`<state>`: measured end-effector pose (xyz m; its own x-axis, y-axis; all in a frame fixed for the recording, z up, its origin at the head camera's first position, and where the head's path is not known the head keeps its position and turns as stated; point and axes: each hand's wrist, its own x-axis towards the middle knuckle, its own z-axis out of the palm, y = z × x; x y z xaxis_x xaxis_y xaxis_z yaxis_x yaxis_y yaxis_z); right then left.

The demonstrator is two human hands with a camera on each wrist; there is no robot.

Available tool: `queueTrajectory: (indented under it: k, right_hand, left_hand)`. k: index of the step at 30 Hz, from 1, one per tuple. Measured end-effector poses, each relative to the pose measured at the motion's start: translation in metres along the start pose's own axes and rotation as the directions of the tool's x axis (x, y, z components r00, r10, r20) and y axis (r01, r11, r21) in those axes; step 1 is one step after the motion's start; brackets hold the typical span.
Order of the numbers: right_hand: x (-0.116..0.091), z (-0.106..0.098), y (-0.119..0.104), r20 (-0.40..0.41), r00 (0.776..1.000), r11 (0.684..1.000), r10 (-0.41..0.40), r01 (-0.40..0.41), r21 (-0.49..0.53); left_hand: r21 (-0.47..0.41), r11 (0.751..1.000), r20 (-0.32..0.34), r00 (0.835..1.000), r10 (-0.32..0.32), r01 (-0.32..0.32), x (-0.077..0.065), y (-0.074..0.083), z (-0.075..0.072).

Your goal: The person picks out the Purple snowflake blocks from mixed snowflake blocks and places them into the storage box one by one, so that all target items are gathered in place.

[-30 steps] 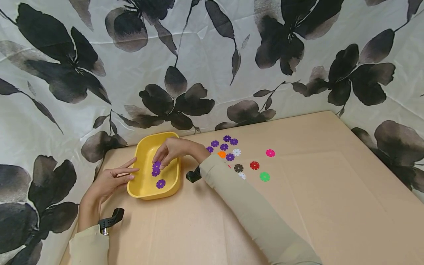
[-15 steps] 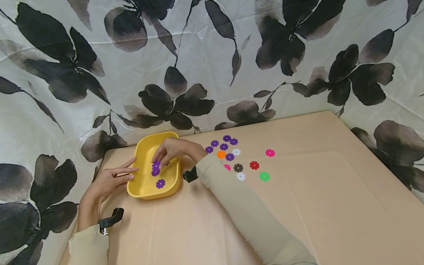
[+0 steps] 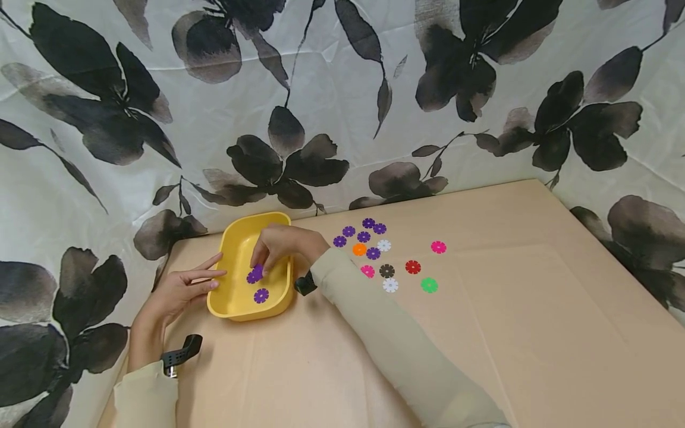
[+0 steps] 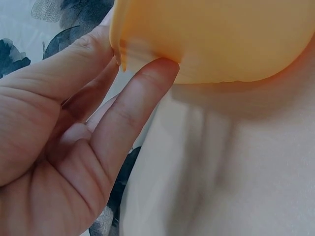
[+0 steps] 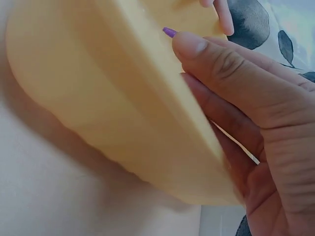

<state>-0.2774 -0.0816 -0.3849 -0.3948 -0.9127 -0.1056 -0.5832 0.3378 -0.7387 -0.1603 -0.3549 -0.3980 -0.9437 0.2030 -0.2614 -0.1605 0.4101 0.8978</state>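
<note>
A yellow plastic tray [image 3: 247, 308] stands at the table's left side. My left hand [image 3: 179, 294] holds its left rim, fingertips over the edge and one digit [image 4: 142, 93] against the outer wall. Inside the tray, my right hand [image 3: 283, 241] pinches a purple notched, flower-shaped disc [image 3: 258, 271] between thumb and fingers; in the right wrist view just the disc's purple edge [image 5: 170, 32] sticks out past the thumb. Another purple disc [image 3: 251, 277] overlaps the pinched one. Nearer the tray's front lies a third purple disc [image 3: 261, 295].
Right of the tray, several more purple discs [image 3: 364, 236] are scattered with an orange disc [image 3: 360, 249], white discs [image 3: 390, 285], a dark disc [image 3: 387, 271], a red disc [image 3: 412, 267], pink discs [image 3: 438, 246] and a green disc [image 3: 429, 285]. A floral cloth [image 3: 332, 89] hangs behind the table.
In the tray, the pinched purple disc has shifted slightly right and toward me, now overlapping its neighbour more. The right forearm has drawn slightly left, uncovering a pink disc. The left hand stays at the rim.
</note>
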Motion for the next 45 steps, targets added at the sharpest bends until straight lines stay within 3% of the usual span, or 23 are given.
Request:
queueTrajectory:
  k: [11,19,21,25,29,36,41,45]
  right_hand:
    - [0.002,-0.003,-0.004,0.059,0.997,0.998,0.059,-0.057,-0.029]
    - [0.000,-0.002,-0.009,0.078,0.979,0.982,0.190,-0.189,-0.020]
    - [-0.001,-0.003,-0.007,0.073,0.979,0.982,0.191,-0.190,-0.012]
    - [-0.007,-0.011,-0.001,0.062,0.993,0.992,0.102,-0.097,-0.075]
    - [-0.022,-0.025,0.003,0.023,1.000,0.983,0.012,-0.007,-0.184]
    - [-0.064,-0.045,0.004,-0.084,0.996,0.981,0.013,-0.029,-0.193]
    - [-0.094,-0.050,0.003,-0.097,0.994,0.964,-0.041,0.014,-0.266]
    - [-0.117,-0.050,0.007,-0.101,0.995,0.948,-0.018,-0.015,-0.318]
  left_hand:
    - [0.011,1.000,0.008,1.000,0.004,-0.004,0.001,0.003,0.001]
    - [0.007,1.000,0.012,1.000,-0.006,0.006,0.000,0.004,0.002]
    - [0.011,1.000,0.009,1.000,-0.014,0.014,0.000,0.005,0.003]
    - [0.013,1.000,0.007,1.000,-0.016,0.016,0.001,0.004,0.004]
    - [0.016,1.000,0.002,1.000,-0.008,0.008,-0.001,0.002,0.004]
    - [0.008,1.000,-0.003,1.000,-0.005,0.005,-0.001,0.000,0.002]
    - [0.012,1.000,-0.004,1.000,-0.004,0.004,0.000,0.000,0.000]
    - [0.006,1.000,-0.014,1.000,-0.014,0.014,0.001,0.000,0.000]
